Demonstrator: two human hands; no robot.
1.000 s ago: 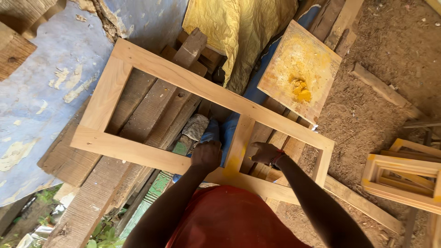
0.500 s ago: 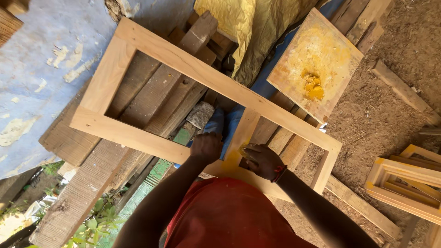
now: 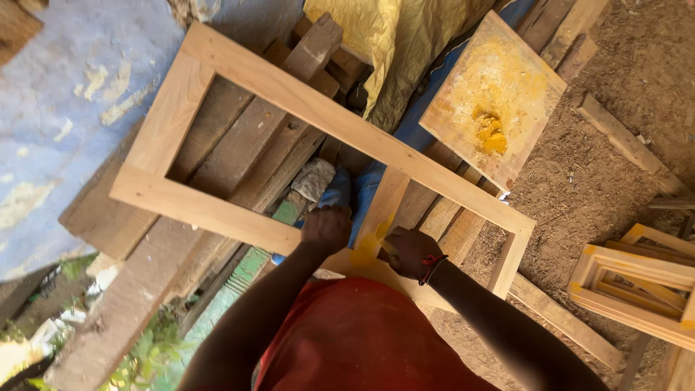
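Two hands are kept on a pale wooden frame (image 3: 289,94), little changed from before: the left hand (image 3: 326,228) is clamped on its near rail, the right hand (image 3: 410,251) curled at a yellow-smeared joint. It lies across stacked planks (image 3: 239,156).

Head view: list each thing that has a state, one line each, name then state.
Wooden frame: assembled, lying tilted across old planks, yellow smear at its middle joint.
Left hand: closed over the frame's near rail.
Right hand: pressed at the yellow joint, fingers curled; any tool is hidden.
Square board: lying flat, smeared with a yellow lump.
Small frames: stacked on the ground.
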